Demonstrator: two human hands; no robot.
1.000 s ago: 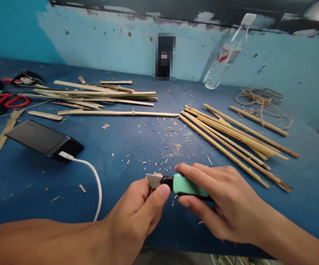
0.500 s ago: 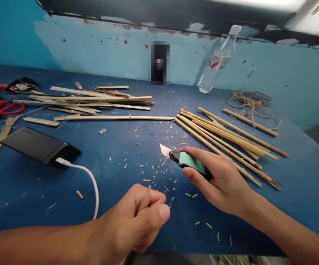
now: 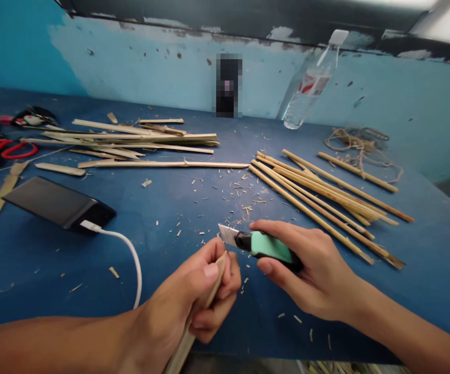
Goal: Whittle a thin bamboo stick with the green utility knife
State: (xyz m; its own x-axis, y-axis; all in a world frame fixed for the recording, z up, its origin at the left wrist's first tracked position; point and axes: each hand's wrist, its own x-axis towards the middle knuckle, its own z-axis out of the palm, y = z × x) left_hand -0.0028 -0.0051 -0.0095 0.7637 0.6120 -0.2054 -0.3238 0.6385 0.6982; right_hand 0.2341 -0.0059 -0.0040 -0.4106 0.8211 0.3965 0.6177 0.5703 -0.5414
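Observation:
My left hand (image 3: 205, 291) is closed around a pale wooden strip (image 3: 183, 347), likely bamboo, whose tapered tip pokes up past the thumb; its lower end runs out of view at the bottom. In my right hand (image 3: 310, 265) is a green and black utility knife (image 3: 273, 245), its blade out and pointing left. The blade is just above and beside the fingers of my left hand, close to the strip's tip. Small shavings (image 3: 247, 209) are scattered on the blue table (image 3: 170, 195) around and beyond both hands.
Thin round sticks (image 3: 318, 195) lie right of centre, with twine (image 3: 353, 140) behind them. Split strips (image 3: 131, 140) are piled at the back left, near red-handled scissors (image 3: 18, 149). A phone (image 3: 57, 202) with a white cable (image 3: 133, 259) rests at left. A plastic bottle (image 3: 308, 93) leans against the wall.
My left hand has turned, so more of the strip shows, with the thumb now along it. The knife has come slightly down towards the strip's tip, its blade now flatter.

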